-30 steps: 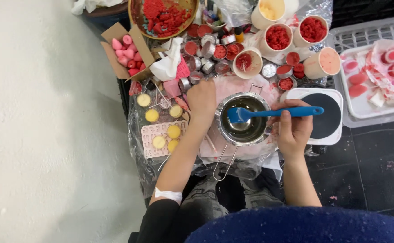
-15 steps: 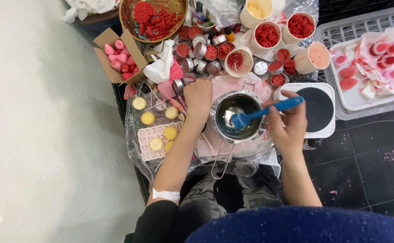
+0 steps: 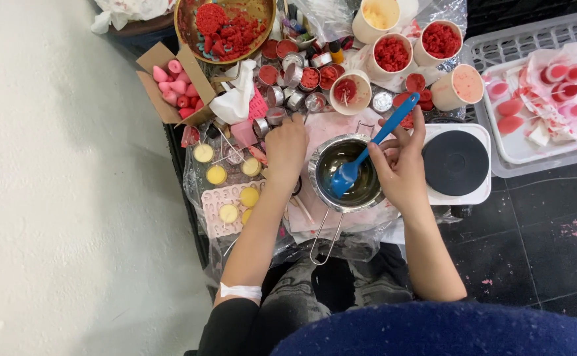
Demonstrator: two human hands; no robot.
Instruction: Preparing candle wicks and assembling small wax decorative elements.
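1. Hands at work over a cluttered bench (image 3: 341, 125), seen from above by the person's own head camera.
2. Right hand (image 3: 400, 168) is closed around the handle of a blue spatula (image 3: 367, 153). The handle slants up and away past the fingers, while the blade dips into a small steel pot (image 3: 347, 175) just left of that hand.
3. The pot holds a dark, glossy liquid. Its wire handle points back toward the person's lap.
4. Left hand (image 3: 286, 148) rests palm down just left of the pot, close to its rim; whether it touches the rim or grips anything cannot be told.
5. Left of that hand lie small round yellow candles (image 3: 217, 175) and a pink mould tray (image 3: 221, 209).
6. Right of the right hand sits a white hot plate (image 3: 456, 165) with a black round top, near the pot but apart from it.
7. Beyond the pot stand tubs of red crumbs (image 3: 392, 54), a cardboard box of pink cones (image 3: 173, 82) and a wide bowl of red pieces (image 3: 226, 26).
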